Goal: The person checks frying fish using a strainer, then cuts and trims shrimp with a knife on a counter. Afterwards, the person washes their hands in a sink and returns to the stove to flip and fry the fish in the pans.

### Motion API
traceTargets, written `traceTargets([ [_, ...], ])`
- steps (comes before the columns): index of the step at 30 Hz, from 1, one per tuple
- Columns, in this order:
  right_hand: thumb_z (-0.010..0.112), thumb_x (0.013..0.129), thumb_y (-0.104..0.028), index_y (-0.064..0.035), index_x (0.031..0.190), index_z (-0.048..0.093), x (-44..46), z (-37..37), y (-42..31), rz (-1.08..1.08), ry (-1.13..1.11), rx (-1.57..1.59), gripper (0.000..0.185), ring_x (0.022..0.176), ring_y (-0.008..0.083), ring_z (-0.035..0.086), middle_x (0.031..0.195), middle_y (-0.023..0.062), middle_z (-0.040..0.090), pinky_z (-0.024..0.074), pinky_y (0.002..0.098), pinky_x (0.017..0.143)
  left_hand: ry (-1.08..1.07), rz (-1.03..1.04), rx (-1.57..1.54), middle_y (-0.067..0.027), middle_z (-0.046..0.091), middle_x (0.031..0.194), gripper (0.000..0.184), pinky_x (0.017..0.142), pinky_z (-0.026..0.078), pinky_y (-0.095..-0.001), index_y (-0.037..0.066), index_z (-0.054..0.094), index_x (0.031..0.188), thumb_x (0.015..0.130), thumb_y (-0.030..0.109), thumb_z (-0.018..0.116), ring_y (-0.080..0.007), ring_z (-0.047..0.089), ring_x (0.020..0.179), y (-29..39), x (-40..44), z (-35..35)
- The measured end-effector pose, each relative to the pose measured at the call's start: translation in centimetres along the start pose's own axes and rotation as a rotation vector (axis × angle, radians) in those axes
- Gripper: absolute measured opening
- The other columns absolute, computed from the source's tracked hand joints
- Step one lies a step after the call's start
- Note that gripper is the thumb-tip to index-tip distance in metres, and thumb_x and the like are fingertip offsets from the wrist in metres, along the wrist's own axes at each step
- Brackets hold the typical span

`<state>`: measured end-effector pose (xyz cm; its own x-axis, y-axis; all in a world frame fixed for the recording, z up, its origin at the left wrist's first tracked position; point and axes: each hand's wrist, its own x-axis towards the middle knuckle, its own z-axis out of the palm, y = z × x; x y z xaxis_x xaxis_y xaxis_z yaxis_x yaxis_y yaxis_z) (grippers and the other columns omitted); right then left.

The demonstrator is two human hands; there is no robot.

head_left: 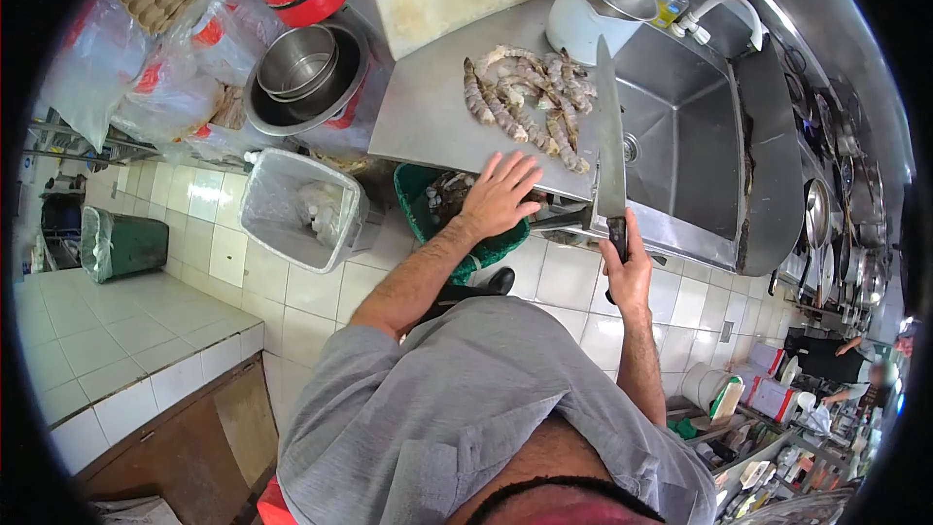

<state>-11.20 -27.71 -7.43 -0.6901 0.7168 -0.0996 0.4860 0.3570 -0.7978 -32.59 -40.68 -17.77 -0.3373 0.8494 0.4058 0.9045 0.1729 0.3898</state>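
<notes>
Grey cloth shirt (457, 379), left hand (502, 196) spread on the near side of raw grey shrimp (475, 95), steel surface (418, 117) beneath them, right hand (632, 267) clasping black-handled steel knife (609, 151)

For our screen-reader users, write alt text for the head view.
A person's right hand holds a large knife by a steel sink; the left hand, fingers spread, is near the edge of a metal counter where prawns lie.

No readable text or labels.
</notes>
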Motion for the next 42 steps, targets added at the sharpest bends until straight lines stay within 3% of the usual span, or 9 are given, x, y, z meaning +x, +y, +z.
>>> traceTargets([
  [1,0.063,0.084,-0.011,-0.0104,0.137,0.037,-0.3,0.0,-0.9,0.049,-0.019,0.009,0.059,0.056,0.0097,0.048,0.069,0.0056,0.058,0.0441,0.0271,0.053,0.008,0.038,0.052,-0.0115,0.042,0.134,0.055,0.106,0.021,-0.0512,0.009,0.047,0.126,0.082,0.041,0.056,-0.0323,0.034,0.127,-0.6,-0.5,-0.5],
  [6,0.063,0.084,-0.012,-0.0106,0.137,0.036,-1.0,1.0,0.7,-0.007,0.004,-0.054,0.06,0.054,0.0079,0.047,0.064,0.0027,0.054,0.0422,0.0254,0.05,-0.024,-0.081,0.219,-0.0106,0.037,0.139,0.058,0.105,0.02,-0.0545,0.012,0.041,0.131,0.084,0.044,0.053,-0.0307,0.031,0.13,-7.6,-3.6,-4.6],
  [8,0.064,0.084,-0.012,-0.009,0.137,0.036,-1.3,1.3,0.9,-0.019,0.039,-0.055,0.06,0.054,0.0075,0.046,0.064,0.0015,0.053,0.0421,0.0248,0.05,-0.05,-0.195,0.325,-0.0087,0.037,0.139,0.058,0.102,0.017,-0.062,0.014,0.04,0.132,0.084,0.044,0.053,-0.0298,0.032,0.129,-10.0,-4.2,-6.0],
  [14,0.063,0.084,-0.009,0.0007,0.124,0.039,-1.0,2.0,3.1,0.022,0.1,-0.079,0.048,0.07,0.0097,0.052,0.08,0.0059,0.057,0.0448,0.0245,0.063,0.009,-0.385,0.39,-0.0042,0.043,0.135,0.05,0.098,0.009,-0.0704,0.014,0.045,0.129,0.088,0.043,0.05,-0.0249,0.035,0.127,-13.3,-4.3,-7.6],
  [17,0.06,0.084,-0.001,0.0034,0.119,0.035,-0.6,2.3,4.3,-0.084,0.157,0.06,0.044,0.081,0.0126,0.053,0.092,0.0099,0.054,0.044,0.0254,0.073,0.126,-0.415,0.23,-0.004,0.046,0.133,0.047,0.1,0.009,-0.0675,0.013,0.047,0.127,0.088,0.041,0.051,-0.0235,0.036,0.127,-13.0,-3.0,-8.4],
  [21,0.058,0.084,0.001,0.0019,0.117,0.031,0.2,2.2,5.4,-0.134,0.229,0.055,0.042,0.074,0.0124,0.052,0.088,0.0084,0.052,0.0446,0.0252,0.067,0.264,-0.424,0.092,-0.0049,0.048,0.13,0.046,0.1,0.012,-0.0642,0.012,0.05,0.124,0.087,0.039,0.054,-0.0244,0.04,0.124,-13.0,-1.8,-8.7],
  [34,0.058,0.082,0.001,0.0008,0.114,0.033,0.5,-0.5,6.6,0.039,0.4,0.094,0.041,0.066,0.0105,0.051,0.083,0.0076,0.053,0.0433,0.023,0.059,0.329,-0.456,-0.012,-0.008,0.05,0.128,0.04,0.103,0.022,-0.0499,0.007,0.054,0.12,0.086,0.028,0.06,-0.0265,0.043,0.12,-11.9,-0.8,-6.6],
  [37,0.058,0.083,0.001,0.0017,0.116,0.032,0.2,-2.1,7.7,0.06,0.384,0.105,0.041,0.069,0.0104,0.051,0.084,0.0069,0.052,0.0434,0.023,0.06,0.429,-0.443,-0.108,-0.0117,0.045,0.131,0.043,0.1,0.018,-0.0585,0.007,0.051,0.121,0.085,0.029,0.059,-0.0293,0.04,0.121,-10.8,0.3,-6.4],
  [42,0.059,0.082,0.0,-0.0011,0.117,0.038,1.2,-5.4,9.9,0.147,0.324,0.082,0.04,0.069,0.0102,0.047,0.084,0.0037,0.049,0.0414,0.0237,0.061,0.426,-0.455,-0.07,-0.0173,0.04,0.133,0.05,0.101,0.022,-0.051,0.005,0.045,0.127,0.085,0.027,0.059,-0.0346,0.039,0.12,-5.5,2.1,-3.9],
])
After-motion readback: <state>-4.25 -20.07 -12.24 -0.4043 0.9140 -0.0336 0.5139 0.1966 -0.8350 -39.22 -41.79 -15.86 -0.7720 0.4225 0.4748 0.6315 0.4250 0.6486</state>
